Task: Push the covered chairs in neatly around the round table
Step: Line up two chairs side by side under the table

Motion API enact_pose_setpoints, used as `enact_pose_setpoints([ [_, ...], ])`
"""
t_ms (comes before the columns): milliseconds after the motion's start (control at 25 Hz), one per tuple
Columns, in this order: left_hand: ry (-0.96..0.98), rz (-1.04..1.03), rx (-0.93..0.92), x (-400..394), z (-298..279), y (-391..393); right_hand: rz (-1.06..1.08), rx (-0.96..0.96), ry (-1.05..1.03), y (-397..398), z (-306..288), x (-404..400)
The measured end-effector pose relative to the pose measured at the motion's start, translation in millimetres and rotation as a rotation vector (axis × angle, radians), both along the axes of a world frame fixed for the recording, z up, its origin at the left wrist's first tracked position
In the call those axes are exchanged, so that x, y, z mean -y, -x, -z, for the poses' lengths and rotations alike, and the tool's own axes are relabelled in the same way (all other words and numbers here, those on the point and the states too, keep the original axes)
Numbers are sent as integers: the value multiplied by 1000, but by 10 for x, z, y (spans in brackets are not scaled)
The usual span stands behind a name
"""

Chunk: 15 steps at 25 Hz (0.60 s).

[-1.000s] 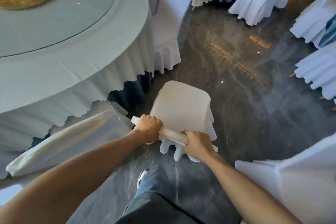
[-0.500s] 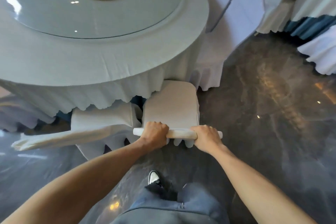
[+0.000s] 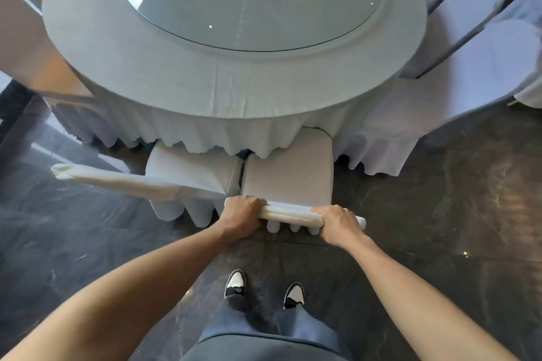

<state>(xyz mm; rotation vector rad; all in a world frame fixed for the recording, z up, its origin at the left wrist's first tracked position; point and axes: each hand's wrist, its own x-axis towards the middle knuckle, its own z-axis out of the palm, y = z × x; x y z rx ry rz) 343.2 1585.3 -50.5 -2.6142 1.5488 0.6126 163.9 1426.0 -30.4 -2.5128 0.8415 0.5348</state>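
Note:
A white-covered chair (image 3: 289, 176) stands in front of me, the far edge of its seat under the scalloped hem of the round table's cloth (image 3: 228, 91). My left hand (image 3: 240, 214) and my right hand (image 3: 337, 223) both grip the top of its backrest, one at each end. A second covered chair (image 3: 187, 173) sits close against it on the left, its seat partly under the cloth and its backrest angled out to the left. On the table top lies a glass turntable (image 3: 252, 0) with a gold centre disc.
More covered chairs stand at the table's right side (image 3: 469, 47) and at its left side (image 3: 26, 38). The floor is dark polished stone (image 3: 440, 228). My two shoes (image 3: 264, 287) are just behind the chair I hold.
The chair has moved toward the table, from out on the open floor to having its seat edge under the cloth beside the left chair. Both hands have kept their grip.

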Motion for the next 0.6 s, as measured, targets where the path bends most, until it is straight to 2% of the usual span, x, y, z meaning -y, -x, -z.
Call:
enact_pose_setpoints([
  [280, -122, 89, 150, 27, 121, -50, -44, 37, -2, -18, 64, -19],
  [600, -44, 96, 143, -344, 268, -291, -92, 40, -19, -211, 64, -283],
])
